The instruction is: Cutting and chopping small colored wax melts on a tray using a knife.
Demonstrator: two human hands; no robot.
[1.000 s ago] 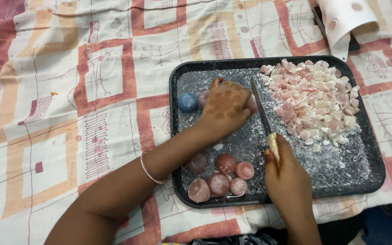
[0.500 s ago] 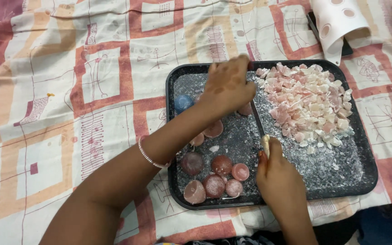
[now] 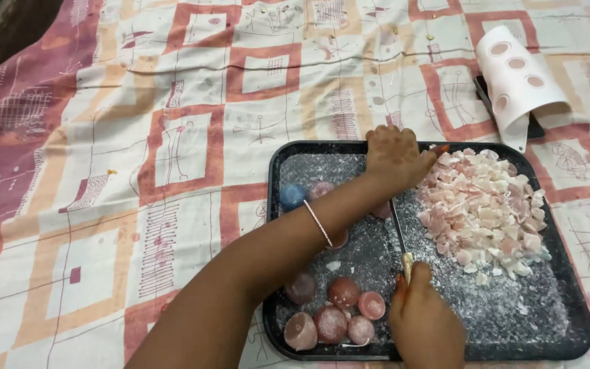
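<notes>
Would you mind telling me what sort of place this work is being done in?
Probably a home, on a bed or floor rather than a workbench: a patterned cloth covers the whole surface, a black tray of chopped pinkish pieces sits directly on it, and the right hand holds a knife.

Head camera looks steeply down, close, over the tray (image 3: 295, 152).

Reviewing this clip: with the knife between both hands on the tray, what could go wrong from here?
1. The left hand rests beside the knife held by the right hand; a slip might nick the fingers.
2. The chopped pink pile sits near the black tray rim's far side; pushing it could spill pieces onto the patterned cloth.
3. The left forearm crosses over round pink pieces; it might knock them.
</notes>
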